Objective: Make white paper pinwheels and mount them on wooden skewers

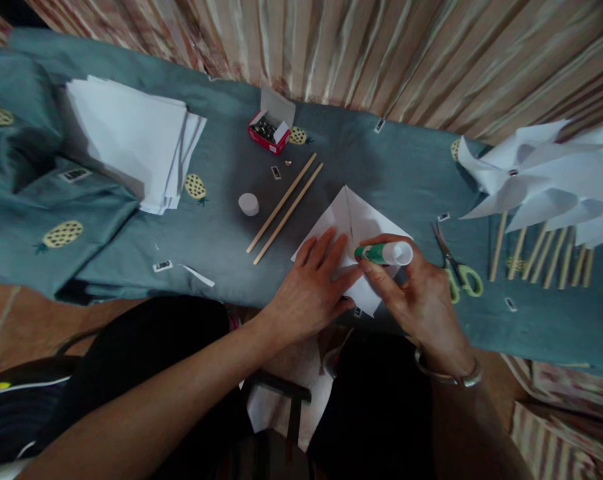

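Observation:
A square sheet of white paper (374,217) lies cornerwise on the cloth in front of me, with a slit or crease running in from its far corner. My left hand (316,287) rests flat on its left side, fingers spread. In my right hand (411,287) is a green and white glue stick (381,254), tilted over the middle of the paper; its tip is hidden by my fingers. A round white cap (248,205) sits off to the left. Between cap and paper lie two wooden sticks (288,213), side by side.
A stack of white paper (126,140) lies at the left. Behind the sticks stands an open red box (270,130) of small metal pins. Scissors (456,267) with pale green handles rest right of my hand, near several finished paper pinwheels (531,173). A paper scrap (198,275) lies near the front edge.

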The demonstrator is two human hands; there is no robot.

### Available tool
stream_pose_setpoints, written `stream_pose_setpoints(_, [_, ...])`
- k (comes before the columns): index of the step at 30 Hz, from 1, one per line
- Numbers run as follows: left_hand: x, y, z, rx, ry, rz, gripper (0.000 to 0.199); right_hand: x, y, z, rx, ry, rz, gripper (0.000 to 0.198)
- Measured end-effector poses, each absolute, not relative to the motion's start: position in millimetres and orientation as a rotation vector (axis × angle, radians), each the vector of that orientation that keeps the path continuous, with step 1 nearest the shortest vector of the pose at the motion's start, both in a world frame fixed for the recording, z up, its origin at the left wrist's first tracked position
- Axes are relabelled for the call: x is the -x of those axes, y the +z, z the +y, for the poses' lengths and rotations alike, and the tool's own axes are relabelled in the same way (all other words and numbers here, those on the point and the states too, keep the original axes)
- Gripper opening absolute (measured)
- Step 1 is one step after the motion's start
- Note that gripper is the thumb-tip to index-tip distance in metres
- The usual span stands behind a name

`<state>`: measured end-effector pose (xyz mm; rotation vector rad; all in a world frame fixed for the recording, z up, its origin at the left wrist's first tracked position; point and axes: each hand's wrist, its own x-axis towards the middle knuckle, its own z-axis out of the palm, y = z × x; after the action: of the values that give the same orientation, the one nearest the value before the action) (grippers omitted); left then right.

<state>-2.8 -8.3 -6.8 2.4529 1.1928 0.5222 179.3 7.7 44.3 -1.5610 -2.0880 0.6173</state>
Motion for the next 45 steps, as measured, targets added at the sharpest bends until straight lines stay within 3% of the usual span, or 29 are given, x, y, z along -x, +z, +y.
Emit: stream_pose_setpoints(45, [2,-7,-9,-2.457,0.52,1.203,0.057,-182,28,8,1.525,0.397,-2.077,0.028])
